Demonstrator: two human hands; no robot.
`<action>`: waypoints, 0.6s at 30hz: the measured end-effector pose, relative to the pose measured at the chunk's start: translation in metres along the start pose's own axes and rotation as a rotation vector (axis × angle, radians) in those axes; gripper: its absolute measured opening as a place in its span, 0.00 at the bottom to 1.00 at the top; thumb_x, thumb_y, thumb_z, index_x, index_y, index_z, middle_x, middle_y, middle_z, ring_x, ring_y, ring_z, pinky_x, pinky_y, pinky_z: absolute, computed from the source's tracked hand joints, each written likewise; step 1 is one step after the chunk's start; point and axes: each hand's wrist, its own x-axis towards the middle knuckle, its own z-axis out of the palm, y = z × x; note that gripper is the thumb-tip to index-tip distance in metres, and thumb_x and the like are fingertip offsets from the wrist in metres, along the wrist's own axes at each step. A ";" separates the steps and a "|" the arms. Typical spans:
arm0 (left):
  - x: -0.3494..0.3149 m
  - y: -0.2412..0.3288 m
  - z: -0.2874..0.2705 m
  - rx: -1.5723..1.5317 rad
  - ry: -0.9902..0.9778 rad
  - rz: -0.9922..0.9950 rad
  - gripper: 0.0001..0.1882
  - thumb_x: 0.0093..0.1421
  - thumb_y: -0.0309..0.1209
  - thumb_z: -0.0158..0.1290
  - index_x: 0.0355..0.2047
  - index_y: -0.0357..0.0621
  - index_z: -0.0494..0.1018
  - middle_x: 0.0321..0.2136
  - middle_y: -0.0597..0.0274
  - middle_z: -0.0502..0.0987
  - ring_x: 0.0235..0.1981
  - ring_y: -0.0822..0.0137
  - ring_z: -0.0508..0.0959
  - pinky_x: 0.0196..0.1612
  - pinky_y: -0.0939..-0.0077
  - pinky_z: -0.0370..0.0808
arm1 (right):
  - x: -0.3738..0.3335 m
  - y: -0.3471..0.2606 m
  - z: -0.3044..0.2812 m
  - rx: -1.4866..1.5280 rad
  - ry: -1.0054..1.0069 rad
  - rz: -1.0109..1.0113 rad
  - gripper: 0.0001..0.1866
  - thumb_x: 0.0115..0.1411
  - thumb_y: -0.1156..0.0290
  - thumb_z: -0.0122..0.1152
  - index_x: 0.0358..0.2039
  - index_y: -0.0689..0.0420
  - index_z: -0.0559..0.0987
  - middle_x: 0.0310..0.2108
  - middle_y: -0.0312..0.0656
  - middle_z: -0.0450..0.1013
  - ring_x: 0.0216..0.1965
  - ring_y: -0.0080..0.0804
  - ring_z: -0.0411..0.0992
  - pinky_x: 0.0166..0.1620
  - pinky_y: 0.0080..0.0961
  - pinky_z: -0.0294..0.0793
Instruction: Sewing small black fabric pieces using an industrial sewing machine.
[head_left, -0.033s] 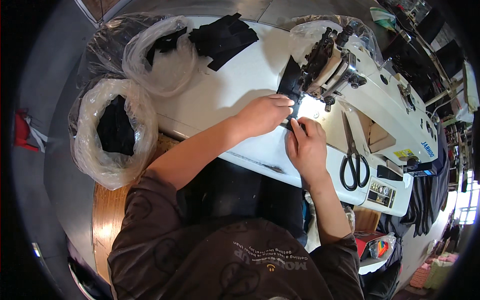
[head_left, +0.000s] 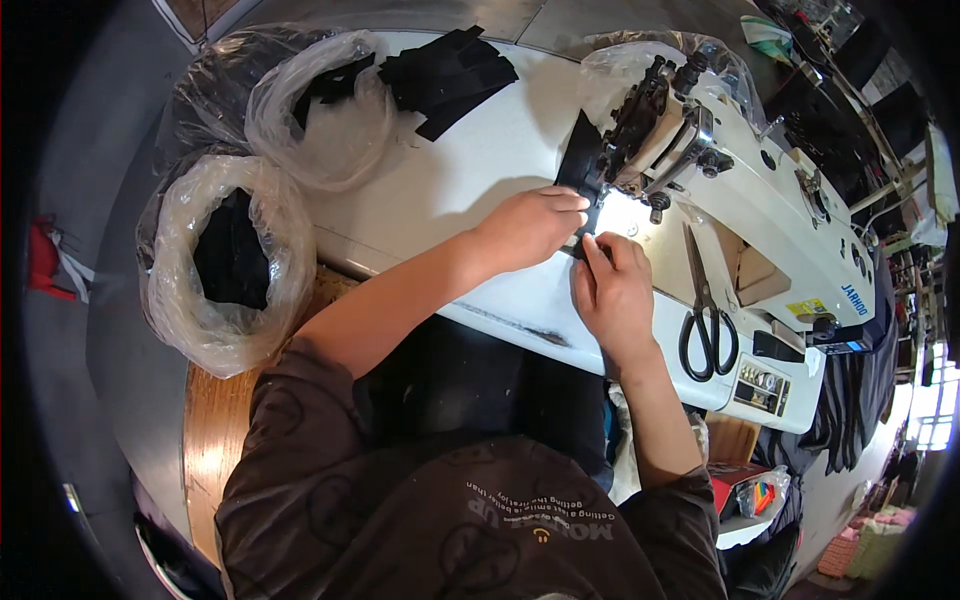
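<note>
A narrow piece of black fabric [head_left: 578, 158] lies on the machine bed, its far end stretching up beside the needle area of a white sewing machine [head_left: 790, 190]. My left hand [head_left: 535, 228] comes from the left, its fingers drawn together and pressed on the fabric just left of the lit needle area. Close in front of it, my right hand [head_left: 618, 290] has thumb and forefinger closed at the fabric's near edge. The fingers cover part of the cloth. Black-handled scissors [head_left: 705, 320] rest on the bed right of my right hand, blades pointing away.
Left of the table, a clear plastic bag [head_left: 165, 265] holds black fabric. Another plastic bag [head_left: 262, 110] lies on the table's far left, beside a pile of black fabric pieces [head_left: 450, 80]. A bobbin compartment [head_left: 762, 388] sits at the near right corner.
</note>
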 end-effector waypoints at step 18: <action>0.023 -0.032 -0.019 0.183 -0.198 -0.180 0.20 0.66 0.45 0.62 0.51 0.44 0.81 0.51 0.57 0.79 0.60 0.52 0.77 0.65 0.58 0.75 | -0.076 0.056 -0.166 -0.001 -0.658 0.835 0.38 0.56 0.80 0.62 0.69 0.67 0.71 0.43 0.57 0.80 0.42 0.46 0.81 0.50 0.36 0.81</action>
